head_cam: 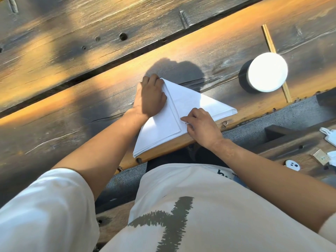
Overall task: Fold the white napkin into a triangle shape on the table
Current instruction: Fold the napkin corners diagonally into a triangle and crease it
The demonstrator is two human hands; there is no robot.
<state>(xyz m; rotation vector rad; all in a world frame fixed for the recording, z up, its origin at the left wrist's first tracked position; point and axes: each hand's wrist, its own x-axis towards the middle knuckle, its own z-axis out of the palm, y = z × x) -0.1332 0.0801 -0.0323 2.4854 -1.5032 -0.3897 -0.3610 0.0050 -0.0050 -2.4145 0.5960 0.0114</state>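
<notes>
The white napkin (183,113) lies at the near edge of the wooden table (72,115) already in a triangle, its apex toward 11 o'clock, so the fold looks nearly done, with only an inner flap left to flatten. The left hand (150,95) presses the apex with curled fingers. At 4 o'clock the right hand (201,126) pinches a flap edge.
</notes>
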